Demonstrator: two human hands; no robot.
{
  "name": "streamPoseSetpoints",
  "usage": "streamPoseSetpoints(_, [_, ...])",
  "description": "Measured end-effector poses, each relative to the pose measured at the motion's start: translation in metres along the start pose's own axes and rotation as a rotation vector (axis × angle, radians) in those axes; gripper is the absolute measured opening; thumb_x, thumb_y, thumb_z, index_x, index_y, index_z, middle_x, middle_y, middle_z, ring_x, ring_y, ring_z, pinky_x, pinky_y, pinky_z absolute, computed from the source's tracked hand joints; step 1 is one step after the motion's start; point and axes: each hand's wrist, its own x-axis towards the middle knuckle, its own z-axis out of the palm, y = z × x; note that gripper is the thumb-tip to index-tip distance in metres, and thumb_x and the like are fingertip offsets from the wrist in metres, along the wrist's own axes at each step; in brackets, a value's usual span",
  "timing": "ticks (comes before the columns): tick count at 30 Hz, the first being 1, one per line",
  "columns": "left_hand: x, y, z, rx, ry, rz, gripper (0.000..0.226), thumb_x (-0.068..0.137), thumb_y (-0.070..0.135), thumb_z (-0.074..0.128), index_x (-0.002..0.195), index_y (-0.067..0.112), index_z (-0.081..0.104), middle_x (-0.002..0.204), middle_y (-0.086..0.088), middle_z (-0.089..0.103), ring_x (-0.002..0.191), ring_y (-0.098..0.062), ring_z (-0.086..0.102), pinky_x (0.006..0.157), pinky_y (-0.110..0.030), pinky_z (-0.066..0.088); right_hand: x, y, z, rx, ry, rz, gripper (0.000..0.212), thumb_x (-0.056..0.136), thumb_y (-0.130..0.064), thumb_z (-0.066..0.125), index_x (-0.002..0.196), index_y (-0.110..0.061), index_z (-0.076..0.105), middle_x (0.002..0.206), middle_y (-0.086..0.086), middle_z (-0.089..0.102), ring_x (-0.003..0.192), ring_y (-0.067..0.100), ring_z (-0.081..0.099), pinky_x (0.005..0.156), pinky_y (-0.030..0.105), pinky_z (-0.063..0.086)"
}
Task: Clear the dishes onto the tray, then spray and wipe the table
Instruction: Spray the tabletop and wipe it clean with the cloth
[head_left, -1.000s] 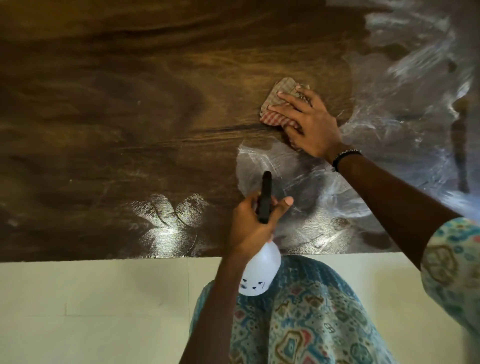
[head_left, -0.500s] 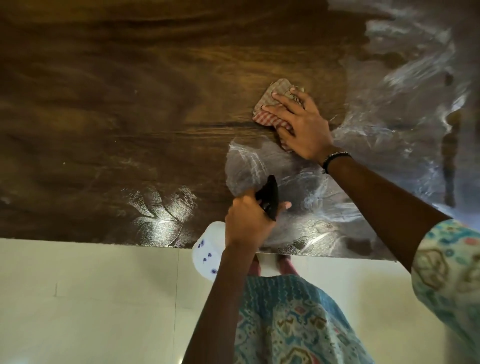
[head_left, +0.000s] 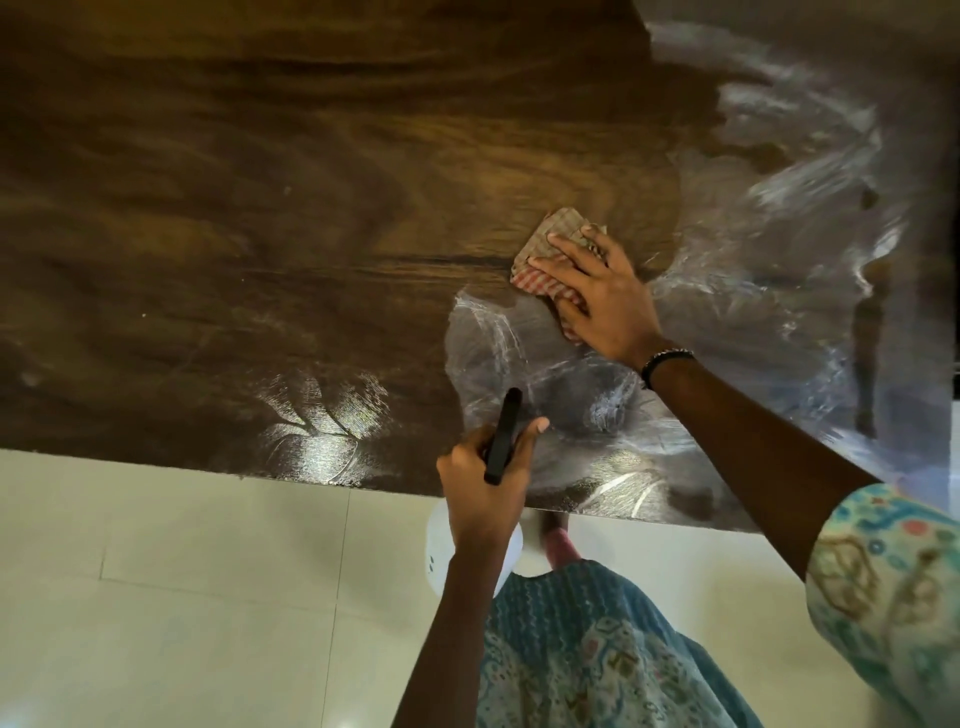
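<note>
Checked cloth (head_left: 551, 244) was pressed flat on the wooden table (head_left: 260, 208) at centre right by the right hand (head_left: 602, 296), fingers extended. White spray bottle (head_left: 441, 551), contents not discernible, was gripped at lower centre by the left hand (head_left: 485, 493), fingers curled round its black trigger head (head_left: 503, 436).

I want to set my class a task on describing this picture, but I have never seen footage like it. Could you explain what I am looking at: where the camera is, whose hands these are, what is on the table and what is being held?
There is no machine here. A person wears a camera on the head, looking down at their own two hands. The right hand presses a folded checked cloth flat on the dark wooden table. The left hand grips a white spray bottle with a black trigger top, held at the table's near edge. Shiny wet smears cover the table's right part. Below is a pale tiled floor.
</note>
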Motion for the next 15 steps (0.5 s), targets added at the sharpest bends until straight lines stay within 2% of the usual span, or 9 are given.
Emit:
streamPoseSetpoints(4, [-0.002,-0.015,-0.003,0.031,-0.02,-0.014,0.041,0.062,0.056,0.073,0.065,0.018,0.058,0.05,0.009,0.055,0.042,-0.005,0.048,0.046,-0.015,0.038,-0.007,-0.002,0.004,-0.007,0.013,0.018,0.051,0.087,-0.032,0.042,0.138,-0.029,0.048,0.15,-0.002,0.04,0.139,0.035,0.025,0.11,0.045,0.03])
streamPoseSetpoints(7, [-0.009,-0.023,-0.005,-0.006,0.016,0.008,0.04,0.062,0.051,0.076,0.076,0.015,0.062,0.06,0.013,0.06,0.054,-0.002,0.057,0.053,-0.013,0.042,-0.01,-0.004,0.003,-0.008,0.015,0.024,0.055,0.085,-0.037,0.035,0.137,-0.028,0.049,0.15,-0.002,0.04,0.139,0.035,0.026,0.109,0.046,0.033])
streamPoseSetpoints(10, [-0.015,-0.035,-0.005,-0.014,0.064,0.059,0.04,0.062,0.048,0.077,0.079,0.015,0.062,0.066,0.014,0.06,0.065,0.0,0.06,0.06,-0.009,0.043,-0.014,-0.004,0.003,-0.002,0.013,0.023,0.052,0.087,-0.03,0.043,0.138,-0.028,0.049,0.15,-0.002,0.04,0.138,0.035,0.026,0.107,0.045,0.035])
streamPoseSetpoints(12, [-0.019,-0.041,-0.003,-0.042,0.068,0.056,0.039,0.064,0.045,0.079,0.078,0.013,0.061,0.066,0.007,0.061,0.064,-0.005,0.06,0.062,-0.011,0.045,-0.016,-0.003,0.004,-0.007,0.011,0.024,0.051,0.088,-0.026,0.049,0.139,-0.029,0.047,0.15,-0.003,0.039,0.139,0.034,0.026,0.106,0.045,0.036])
streamPoseSetpoints(15, [-0.028,-0.044,0.002,-0.093,0.084,0.047,0.034,0.068,0.035,0.08,0.072,0.008,0.06,0.058,0.003,0.059,0.054,-0.006,0.055,0.059,-0.01,0.043,-0.018,-0.004,0.006,-0.02,0.012,0.029,0.05,0.089,-0.025,0.052,0.139,-0.03,0.046,0.151,-0.004,0.038,0.139,0.033,0.025,0.103,0.044,0.038])
